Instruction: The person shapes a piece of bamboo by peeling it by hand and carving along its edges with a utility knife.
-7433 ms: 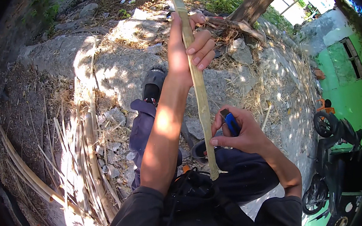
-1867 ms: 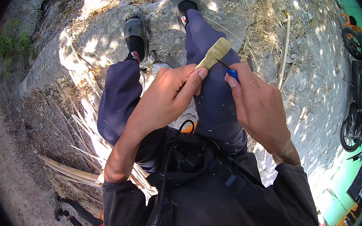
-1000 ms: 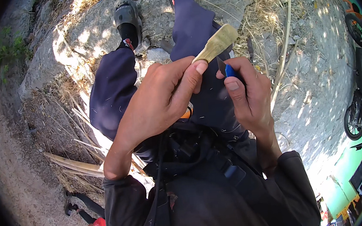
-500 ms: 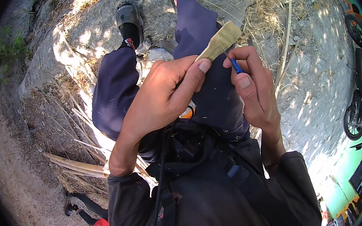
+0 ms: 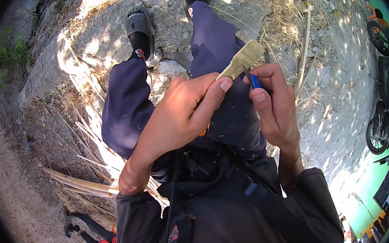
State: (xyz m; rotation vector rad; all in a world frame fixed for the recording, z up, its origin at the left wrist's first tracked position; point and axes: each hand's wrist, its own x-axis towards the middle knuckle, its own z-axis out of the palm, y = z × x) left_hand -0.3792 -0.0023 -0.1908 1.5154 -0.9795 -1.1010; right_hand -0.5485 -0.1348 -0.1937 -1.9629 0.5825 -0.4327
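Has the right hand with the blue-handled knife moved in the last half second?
Yes. The right hand has dropped slightly, bringing the blue-handled knife down beneath the pale stick end, closer to the right thigh.

stick (image 5: 243, 59) above lap — motorbike (image 5: 386, 103) right

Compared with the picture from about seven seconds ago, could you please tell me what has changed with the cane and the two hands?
The left hand, then stretched out high on a long pale bamboo cane, is now drawn in close, gripping a short flat pale bamboo piece. The right hand has come up beside that piece's end. The view has swung down over the lap. Unchanged: the right hand holds the blue-handled knife.
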